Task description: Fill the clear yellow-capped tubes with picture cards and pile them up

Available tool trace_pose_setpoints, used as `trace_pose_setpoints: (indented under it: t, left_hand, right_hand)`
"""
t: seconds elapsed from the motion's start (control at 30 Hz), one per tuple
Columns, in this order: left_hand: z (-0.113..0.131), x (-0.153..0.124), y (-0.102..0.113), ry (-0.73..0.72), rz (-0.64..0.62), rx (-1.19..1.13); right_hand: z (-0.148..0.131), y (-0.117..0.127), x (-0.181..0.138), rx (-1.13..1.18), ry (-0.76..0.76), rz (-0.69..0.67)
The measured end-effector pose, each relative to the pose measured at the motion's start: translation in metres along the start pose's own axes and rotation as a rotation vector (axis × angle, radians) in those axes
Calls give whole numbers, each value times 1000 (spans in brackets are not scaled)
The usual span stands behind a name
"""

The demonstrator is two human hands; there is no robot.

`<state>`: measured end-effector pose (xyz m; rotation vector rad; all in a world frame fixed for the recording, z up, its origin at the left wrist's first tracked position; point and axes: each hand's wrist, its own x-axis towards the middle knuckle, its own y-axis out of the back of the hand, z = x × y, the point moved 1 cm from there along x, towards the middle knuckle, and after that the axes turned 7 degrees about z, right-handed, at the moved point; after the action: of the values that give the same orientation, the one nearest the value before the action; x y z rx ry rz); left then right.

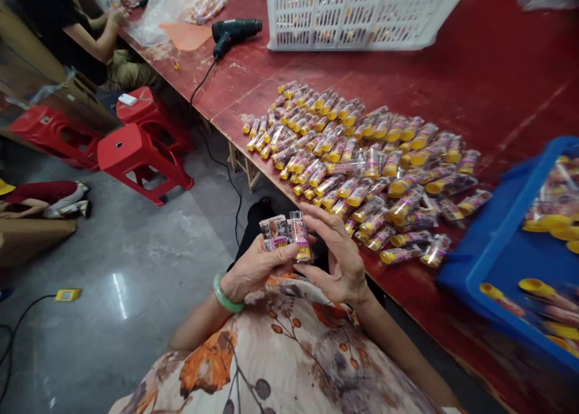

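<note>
Above my lap, my left hand (257, 262) is closed, its thumb pressed over a small stack of printed labels (274, 230) with a picture and pink and yellow lettering. Beside the labels is a small clear-topped tube (298, 238) with a matching print. My right hand (337, 257) curves round this tube, fingers at its top and thumb near its lower end. How far the left thumb also presses on the tube is hard to see. Just beyond, on the red table (244, 94), lie many similar wrapped tubes (357, 166) with yellow ends.
A white slatted crate (357, 19) stands at the back. The blue bin (479, 245) at right holds more tubes. A heat gun (237, 29) with a trailing cord lies at the table's left. Red stools (140, 154) and a seated person (85, 34) are at left.
</note>
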<state>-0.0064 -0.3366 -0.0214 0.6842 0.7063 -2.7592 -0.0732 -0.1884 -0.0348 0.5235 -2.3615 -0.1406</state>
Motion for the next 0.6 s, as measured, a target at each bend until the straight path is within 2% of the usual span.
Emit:
trace_pose_setpoints:
  t: [0.6]
  left_hand:
    - [0, -2, 0, 58, -49, 20]
  right_hand:
    - [1, -3, -3, -23, 36, 47]
